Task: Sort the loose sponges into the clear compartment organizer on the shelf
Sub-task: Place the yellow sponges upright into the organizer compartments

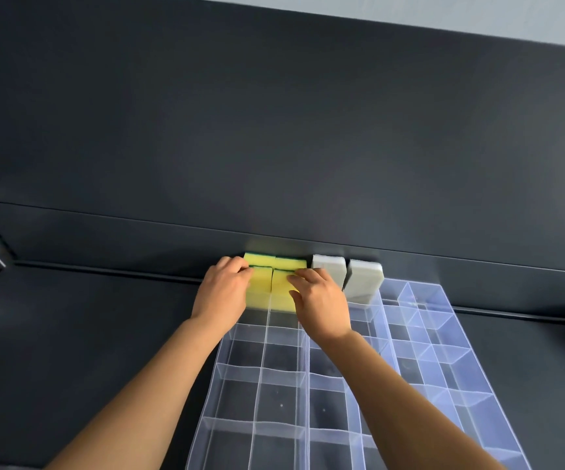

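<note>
A clear compartment organizer [267, 374] lies on the dark shelf, running from the near edge to the back wall. Several yellow sponges with green scouring backs [276, 262] stand on edge in its far left compartments. Two grey-white sponges [330, 271] [364, 278] stand upright to their right. My left hand [223, 293] grips the left front yellow sponge [260, 283]. My right hand [322, 303] has its fingers over the right front yellow sponge [281, 283]. Both hands partly cover these sponges.
The dark shelf surface [87, 334] stretches left of the organizer. A dark back panel [274, 130] rises behind the sponges, with a raised ledge [104, 271] along its foot. The organizer's near and right compartments [444, 351] hold nothing.
</note>
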`<control>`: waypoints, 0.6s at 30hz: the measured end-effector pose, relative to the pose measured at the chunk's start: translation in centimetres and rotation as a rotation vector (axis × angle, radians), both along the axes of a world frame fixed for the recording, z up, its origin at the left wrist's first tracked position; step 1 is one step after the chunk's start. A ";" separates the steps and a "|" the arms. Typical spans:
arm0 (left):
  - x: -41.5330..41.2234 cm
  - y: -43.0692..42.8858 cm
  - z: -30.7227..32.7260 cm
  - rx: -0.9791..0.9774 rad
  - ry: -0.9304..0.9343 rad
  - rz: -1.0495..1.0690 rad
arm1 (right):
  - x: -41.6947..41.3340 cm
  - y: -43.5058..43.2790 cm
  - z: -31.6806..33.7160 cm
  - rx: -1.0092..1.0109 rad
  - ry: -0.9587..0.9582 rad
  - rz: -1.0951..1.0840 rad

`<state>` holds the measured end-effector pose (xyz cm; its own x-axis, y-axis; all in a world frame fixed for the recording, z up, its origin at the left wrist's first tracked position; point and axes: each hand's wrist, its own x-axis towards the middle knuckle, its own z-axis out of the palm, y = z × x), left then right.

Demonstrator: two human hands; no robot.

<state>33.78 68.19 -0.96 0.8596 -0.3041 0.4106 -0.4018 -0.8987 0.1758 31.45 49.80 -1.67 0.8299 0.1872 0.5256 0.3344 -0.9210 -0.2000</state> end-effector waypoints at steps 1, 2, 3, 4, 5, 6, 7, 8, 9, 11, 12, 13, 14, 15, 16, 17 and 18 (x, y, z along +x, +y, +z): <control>-0.2 -0.1 0.2 0.017 -0.005 0.011 | -0.3 0.0 0.0 -0.007 0.011 -0.004; -0.5 -0.1 0.4 0.027 -0.010 0.023 | -0.7 0.1 0.1 -0.019 0.021 -0.011; -0.7 -0.3 0.6 0.034 -0.012 0.037 | -1.1 0.1 0.1 -0.031 0.025 -0.023; -1.1 -0.5 0.7 0.045 -0.009 0.052 | -1.5 0.0 0.2 -0.040 0.025 -0.037; -1.4 -0.8 0.8 0.062 -0.003 0.063 | -1.9 -0.1 0.2 -0.046 0.021 -0.052; -1.8 -1.1 0.9 0.079 -0.006 0.067 | -2.5 -0.3 0.3 -0.051 0.017 -0.070; -2.3 -1.4 1.0 0.092 -0.012 0.060 | -3.0 -0.6 0.5 -0.061 0.012 -0.088; -2.8 -1.8 1.1 0.106 -0.016 0.046 | -3.7 -1.1 0.6 -0.072 0.006 -0.106; -3.2 -2.3 1.3 0.120 -0.022 0.028 | -4.3 -1.6 0.8 -0.080 0.002 -0.122; -4.0 -3.2 1.5 0.155 -0.033 -0.007 | -5.7 -2.9 1.0 -0.080 0.007 -0.150; -4.5 -3.8 1.6 0.167 -0.029 -0.023 | -6.5 -3.7 1.2 -0.077 0.006 -0.167; -5.1 -4.5 1.7 0.176 -0.028 -0.039 | -7.4 -4.7 1.3 -0.075 -0.001 -0.191; -5.8 -5.4 1.7 0.178 -0.033 -0.054 | -8.4 -5.6 1.4 -0.072 -0.005 -0.219; -6.4 -6.2 1.8 0.176 -0.037 -0.067 | -9.4 -6.5 1.6 -0.071 -0.007 -0.246; -7.2 -7.2 1.9 0.173 -0.046 -0.086 | -10.5 -7.6 1.7 -0.075 -0.009 -0.276; -8.1 -8.3 1.9 0.167 -0.055 -0.107 | -11.6 -8.7 1.8 -0.085 -0.009 -0.306; -8.9 -9.5 2.0 0.158 -0.066 -0.127 | -12.7 -9.9 1.9 -0.097 -0.004 -0.334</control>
<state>24.89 58.68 1.03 0.7830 -0.4739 0.4029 -0.5200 -0.8541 0.0060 18.73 39.91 0.20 0.8518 -0.0448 0.5219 0.0123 -0.9944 -0.1053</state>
